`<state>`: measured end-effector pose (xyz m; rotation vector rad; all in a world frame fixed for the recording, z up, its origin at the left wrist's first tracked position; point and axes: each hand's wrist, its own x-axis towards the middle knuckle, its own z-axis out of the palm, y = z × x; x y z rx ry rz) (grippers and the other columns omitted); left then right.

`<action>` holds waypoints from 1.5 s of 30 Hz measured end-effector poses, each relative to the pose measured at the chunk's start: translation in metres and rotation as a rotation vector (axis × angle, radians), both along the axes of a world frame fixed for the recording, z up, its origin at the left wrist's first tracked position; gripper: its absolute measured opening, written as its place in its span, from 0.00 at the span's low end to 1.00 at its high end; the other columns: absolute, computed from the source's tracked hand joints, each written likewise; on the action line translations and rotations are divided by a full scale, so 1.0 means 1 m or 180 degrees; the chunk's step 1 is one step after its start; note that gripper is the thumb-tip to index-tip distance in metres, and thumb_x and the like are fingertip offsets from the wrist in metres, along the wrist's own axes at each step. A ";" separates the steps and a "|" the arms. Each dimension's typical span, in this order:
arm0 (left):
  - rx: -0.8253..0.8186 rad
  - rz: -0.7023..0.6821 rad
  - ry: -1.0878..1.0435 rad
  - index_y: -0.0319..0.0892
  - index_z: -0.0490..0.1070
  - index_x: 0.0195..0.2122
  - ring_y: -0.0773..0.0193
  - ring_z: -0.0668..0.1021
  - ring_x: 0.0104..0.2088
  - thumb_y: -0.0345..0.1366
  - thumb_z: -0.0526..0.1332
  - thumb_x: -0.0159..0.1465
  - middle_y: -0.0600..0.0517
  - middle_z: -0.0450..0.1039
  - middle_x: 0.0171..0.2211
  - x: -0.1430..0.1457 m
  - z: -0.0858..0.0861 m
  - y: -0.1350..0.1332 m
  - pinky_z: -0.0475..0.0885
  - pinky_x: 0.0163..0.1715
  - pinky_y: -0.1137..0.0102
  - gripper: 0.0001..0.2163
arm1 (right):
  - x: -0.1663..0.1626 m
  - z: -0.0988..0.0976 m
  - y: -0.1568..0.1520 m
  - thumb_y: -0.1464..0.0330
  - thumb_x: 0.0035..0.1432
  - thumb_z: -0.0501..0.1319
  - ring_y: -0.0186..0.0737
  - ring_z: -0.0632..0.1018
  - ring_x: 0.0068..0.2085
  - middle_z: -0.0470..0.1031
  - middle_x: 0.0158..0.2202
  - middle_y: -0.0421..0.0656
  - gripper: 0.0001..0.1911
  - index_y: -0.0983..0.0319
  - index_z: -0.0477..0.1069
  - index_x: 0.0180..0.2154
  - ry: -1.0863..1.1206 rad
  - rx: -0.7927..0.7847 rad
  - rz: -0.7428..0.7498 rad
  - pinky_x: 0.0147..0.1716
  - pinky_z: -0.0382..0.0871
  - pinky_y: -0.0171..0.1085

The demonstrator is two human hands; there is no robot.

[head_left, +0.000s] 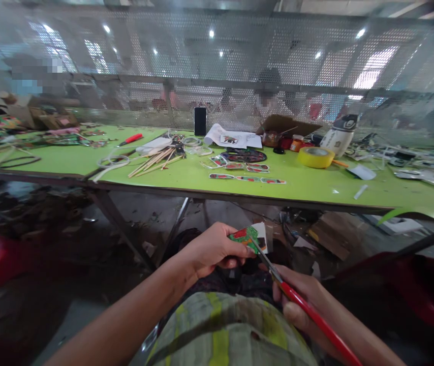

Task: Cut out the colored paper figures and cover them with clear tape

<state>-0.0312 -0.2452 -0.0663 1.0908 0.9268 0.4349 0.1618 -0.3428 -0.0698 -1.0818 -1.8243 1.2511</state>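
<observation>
My left hand (211,249) pinches a small printed paper piece (248,238), red and green with a white back, held below the table's front edge. My right hand (301,300) grips red-handled scissors (304,305) whose blades (265,259) meet the lower edge of the paper piece. Both hands are over my lap, above a striped green and grey cloth (232,330).
The green table (186,175) carries cut printed strips (246,178), wooden sticks (156,161), a yellow tape roll (315,157), a black phone (200,121), a red-handled tool (131,139), wire rings and papers. Mesh screen behind, with people beyond. Scraps litter the floor. Red seats flank me.
</observation>
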 end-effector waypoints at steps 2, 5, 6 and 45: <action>0.0007 0.0005 0.0006 0.34 0.73 0.21 0.78 0.62 0.11 0.27 0.65 0.49 0.54 0.68 0.14 0.000 -0.001 0.001 0.50 0.10 0.81 0.03 | 0.000 -0.001 0.000 0.47 0.59 0.54 0.40 0.72 0.30 0.72 0.32 0.43 0.31 0.60 0.69 0.55 -0.0048 0.0030 -0.0008 0.31 0.68 0.35; 0.0015 0.0004 0.0009 0.33 0.73 0.21 0.79 0.62 0.11 0.27 0.65 0.49 0.54 0.68 0.14 0.000 -0.001 0.001 0.50 0.10 0.82 0.03 | 0.001 -0.004 0.001 0.46 0.59 0.53 0.39 0.71 0.30 0.72 0.31 0.43 0.32 0.60 0.69 0.54 -0.0110 0.0059 -0.0025 0.31 0.68 0.34; 0.0012 0.0005 0.0008 0.33 0.73 0.21 0.79 0.62 0.11 0.27 0.65 0.49 0.54 0.68 0.14 0.000 -0.002 0.001 0.50 0.10 0.82 0.02 | 0.001 -0.005 0.001 0.45 0.59 0.53 0.39 0.71 0.29 0.72 0.31 0.43 0.32 0.60 0.69 0.54 -0.0120 0.0064 -0.0033 0.30 0.68 0.34; 0.0367 0.1089 -0.1226 0.37 0.70 0.33 0.69 0.71 0.24 0.40 0.57 0.63 0.52 0.70 0.26 0.000 -0.016 -0.021 0.61 0.22 0.75 0.11 | 0.000 -0.087 0.010 0.40 0.46 0.61 0.48 0.76 0.40 0.75 0.39 0.47 0.40 0.56 0.68 0.54 0.0538 0.0081 -0.1203 0.39 0.70 0.41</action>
